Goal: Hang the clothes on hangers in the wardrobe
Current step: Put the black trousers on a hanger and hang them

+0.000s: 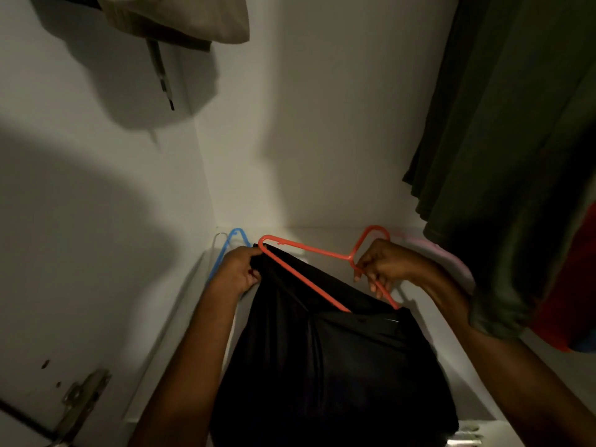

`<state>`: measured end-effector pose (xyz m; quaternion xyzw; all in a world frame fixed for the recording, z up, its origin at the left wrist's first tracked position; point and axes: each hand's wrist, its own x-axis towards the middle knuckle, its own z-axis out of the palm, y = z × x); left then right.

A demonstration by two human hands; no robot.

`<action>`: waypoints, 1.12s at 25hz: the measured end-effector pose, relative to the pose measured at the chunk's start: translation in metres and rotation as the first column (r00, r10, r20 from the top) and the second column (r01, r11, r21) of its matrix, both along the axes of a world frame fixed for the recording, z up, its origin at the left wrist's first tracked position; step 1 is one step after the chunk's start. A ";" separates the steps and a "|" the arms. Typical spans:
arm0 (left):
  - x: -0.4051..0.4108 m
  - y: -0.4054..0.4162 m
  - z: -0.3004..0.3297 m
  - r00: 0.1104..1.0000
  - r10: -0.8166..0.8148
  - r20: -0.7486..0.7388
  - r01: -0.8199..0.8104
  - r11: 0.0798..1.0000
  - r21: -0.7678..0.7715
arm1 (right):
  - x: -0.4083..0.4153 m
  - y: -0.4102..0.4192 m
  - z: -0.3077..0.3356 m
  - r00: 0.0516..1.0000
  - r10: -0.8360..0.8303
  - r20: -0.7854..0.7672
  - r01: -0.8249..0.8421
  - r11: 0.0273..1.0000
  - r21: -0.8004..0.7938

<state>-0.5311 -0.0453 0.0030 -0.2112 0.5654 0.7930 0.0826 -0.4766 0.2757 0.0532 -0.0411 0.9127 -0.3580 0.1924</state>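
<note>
Both hands are busy inside the wardrobe. Left hand (237, 274) grips the upper edge of a black garment (322, 366), its fingers curled into the cloth right at the left corner of an orange hanger (300, 277). Right hand (382, 266) pinches the hanger just below its hook, fingers and thumb closed round the thin plastic where the neck meets the right arm of the hanger.

The hanger lies tilted between the two hands, its hook pointing up and back to the right, its lower bar running down into the garment, where the end is hidden by cloth. The garment hangs from this point down toward the person, between both forearms, covering most of the wardrobe floor (329, 233) in the middle of the view.

Just behind the left hand, a blue hanger (237, 235) and a pale one beside it lie against the left wall (96, 221), in the back corner. A pink hanger (429, 246) lies on the floor behind the right hand. To the right hangs a dark green garment (503, 140), its hem close to the right forearm, with something red (567, 301) under it. A beige garment (180, 17) hangs at the upper left. A metal hinge (80, 401) shows at the lower left.
</note>
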 end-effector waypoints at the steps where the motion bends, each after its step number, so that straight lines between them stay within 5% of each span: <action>1: 0.001 -0.004 0.001 0.998 -0.044 0.040 0.042 0.998 0.048 | 0.001 0.000 0.000 1.000 -0.003 -0.004 0.003 1.000 0.029; 5: 0.001 -0.007 -0.002 0.997 -0.055 0.052 0.055 0.998 0.010 | 0.008 -0.004 0.007 0.999 0.030 0.035 -0.032 0.998 0.051; 9: -0.005 -0.006 0.002 0.981 -0.036 -0.192 -0.062 0.876 -0.478 | 0.012 -0.009 0.013 0.997 0.056 0.057 -0.057 0.998 0.029; 12: -0.008 -0.009 0.013 0.937 -0.198 -0.289 -0.046 0.748 -0.662 | 0.011 -0.007 0.013 0.995 0.010 0.100 -0.018 0.997 0.076; 17: -0.006 -0.014 0.019 0.996 -0.082 0.022 0.085 0.975 -0.206 | 0.010 -0.009 0.003 0.992 -0.007 0.123 -0.011 0.990 0.141; 19: -0.006 -0.010 0.016 0.998 -0.064 -0.021 0.054 0.947 -0.317 | 0.017 -0.014 0.001 0.996 0.037 0.078 -0.049 0.985 0.163; 21: -0.001 -0.006 0.018 0.961 -0.144 -0.236 -0.013 0.829 -0.559 | 0.019 -0.016 0.005 0.998 0.044 0.047 -0.052 0.980 0.191; 23: 0.002 -0.001 0.022 0.882 -0.296 -0.367 -0.140 0.579 -0.803 | 0.015 -0.021 0.010 0.997 0.051 0.052 -0.061 0.973 0.223; 25: 0.009 0.012 0.028 0.846 -0.288 -0.449 -0.372 0.284 -0.884 | 0.015 -0.035 0.010 0.989 0.127 0.082 -0.145 0.948 0.282; 26: 0.015 0.021 0.035 0.823 -0.252 -0.510 -0.465 0.219 -0.858 | 0.016 -0.043 0.009 0.982 0.170 0.077 -0.186 0.929 0.320; 28: 0.018 0.032 0.042 0.774 -0.269 -0.574 -0.515 0.261 -0.817 | 0.017 -0.057 0.009 0.980 0.201 -0.001 -0.187 0.916 0.355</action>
